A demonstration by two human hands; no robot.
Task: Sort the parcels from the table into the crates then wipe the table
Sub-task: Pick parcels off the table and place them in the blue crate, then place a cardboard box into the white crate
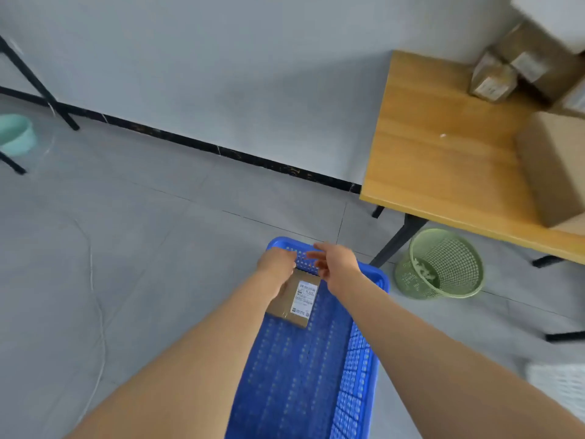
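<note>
The wooden table is standing well off to the right of the grip and beyond it, carrying a large cardboard box at its near edge and a cluster of smaller labelled parcels toward its far corner, so the sorting is looking far from finished and the wiping has not yet begun. Directly beneath the grip, the blue perforated crate is sitting on the grey floor, running from the hands back toward the person. Just right of the crate, under the table edge, a green mesh wastebasket is standing tilted. Inside the crate, at its far end, a small flat cardboard parcel with a white shipping label is lying on or just above the floor of the crate; blur is making the contact hard to judge. The left hand is closing over the parcel's far edge, seemingly setting it down. The right hand is hovering just beside it with fingers spread and nothing in them. The step in hand appears to be placing this parcel; the next move is likely calling for letting go and turning right to the table for another one.
</note>
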